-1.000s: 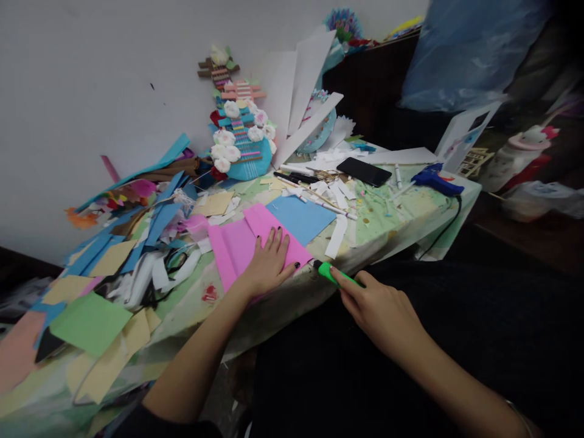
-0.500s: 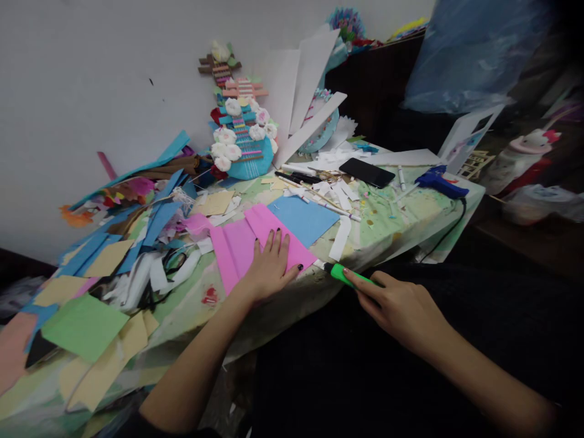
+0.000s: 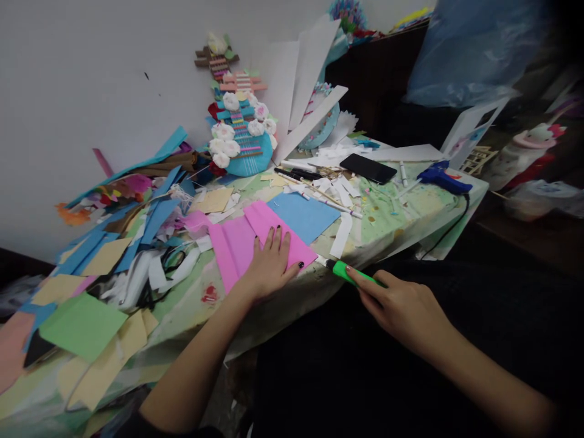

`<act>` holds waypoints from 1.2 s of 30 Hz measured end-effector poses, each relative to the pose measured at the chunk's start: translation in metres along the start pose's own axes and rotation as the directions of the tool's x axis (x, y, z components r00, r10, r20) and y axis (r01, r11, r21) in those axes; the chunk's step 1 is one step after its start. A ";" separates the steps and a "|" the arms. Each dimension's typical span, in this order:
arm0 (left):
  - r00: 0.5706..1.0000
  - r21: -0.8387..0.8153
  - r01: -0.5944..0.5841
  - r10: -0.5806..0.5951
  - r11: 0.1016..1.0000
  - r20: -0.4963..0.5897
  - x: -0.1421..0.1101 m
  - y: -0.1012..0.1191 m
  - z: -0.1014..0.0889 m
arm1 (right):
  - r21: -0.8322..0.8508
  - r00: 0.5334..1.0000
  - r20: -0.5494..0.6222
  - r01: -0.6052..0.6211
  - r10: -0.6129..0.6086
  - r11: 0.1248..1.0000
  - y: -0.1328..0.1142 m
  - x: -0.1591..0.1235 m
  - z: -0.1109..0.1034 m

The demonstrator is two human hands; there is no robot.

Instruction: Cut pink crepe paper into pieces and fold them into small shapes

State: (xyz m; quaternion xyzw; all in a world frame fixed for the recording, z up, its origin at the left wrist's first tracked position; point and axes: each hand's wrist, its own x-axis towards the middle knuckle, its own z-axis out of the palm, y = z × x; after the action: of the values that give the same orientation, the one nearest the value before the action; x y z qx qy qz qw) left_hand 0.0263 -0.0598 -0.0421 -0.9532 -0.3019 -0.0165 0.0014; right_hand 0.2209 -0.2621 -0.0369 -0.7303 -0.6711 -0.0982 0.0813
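Note:
My left hand (image 3: 270,263) lies flat on a folded sheet of pink paper (image 3: 232,243), its fingers spread over the right part near the table's front edge. In my right hand (image 3: 401,304) is a green utility knife (image 3: 344,271), with the index finger stretched along its handle. The knife's blade points left and reaches the right corner of the pink paper. A sheet of blue paper (image 3: 305,216) lies just behind the pink one, partly covered by it. Beside the blade lies a white paper strip (image 3: 341,234).
Behind are paper scraps, pens, a black phone (image 3: 367,168) and a blue glue gun (image 3: 443,177). A turquoise paper guitar with white flowers (image 3: 250,155) leans at the wall. Coloured paper sheets (image 3: 84,325) are heaped along the left on the cloth-covered table (image 3: 187,325).
The view has shifted very slightly. Both hands and the pink paper stay nearly in place, and the knife still touches the paper's corner.

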 end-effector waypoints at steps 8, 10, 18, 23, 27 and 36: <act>1.000 -0.020 0.014 -0.014 1.000 -0.015 0.001 0.000 0.001 | -0.016 1.000 0.011 -0.026 0.026 1.000 -0.017 0.015 -0.002; 1.000 -0.024 0.010 -0.010 1.000 -0.008 0.001 0.000 0.001 | -0.019 0.999 0.008 -0.032 0.032 0.999 -0.014 0.013 -0.002; 1.000 -0.013 0.025 -0.025 1.000 0.011 0.002 -0.001 0.002 | -0.034 1.000 0.015 -0.024 0.024 0.999 -0.017 0.023 -0.007; 1.000 -0.022 0.021 -0.021 1.000 -0.013 0.001 0.000 0.002 | -0.047 0.999 0.039 -0.033 0.035 0.998 -0.009 0.021 -0.007; 1.000 -0.013 0.025 -0.025 1.000 -0.006 0.001 0.000 0.001 | -0.065 0.999 0.027 -0.020 0.022 0.998 -0.011 0.024 -0.005; 0.998 0.063 0.034 -0.037 0.997 0.045 0.002 0.003 -0.001 | -0.057 0.997 0.072 -0.038 0.042 0.998 -0.013 0.034 -0.012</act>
State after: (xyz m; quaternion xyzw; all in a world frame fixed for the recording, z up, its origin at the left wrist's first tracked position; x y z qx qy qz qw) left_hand 0.0291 -0.0609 -0.0409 -0.9473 -0.3190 0.0147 0.0240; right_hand 0.2105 -0.2314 -0.0168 -0.7487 -0.6559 -0.0883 0.0383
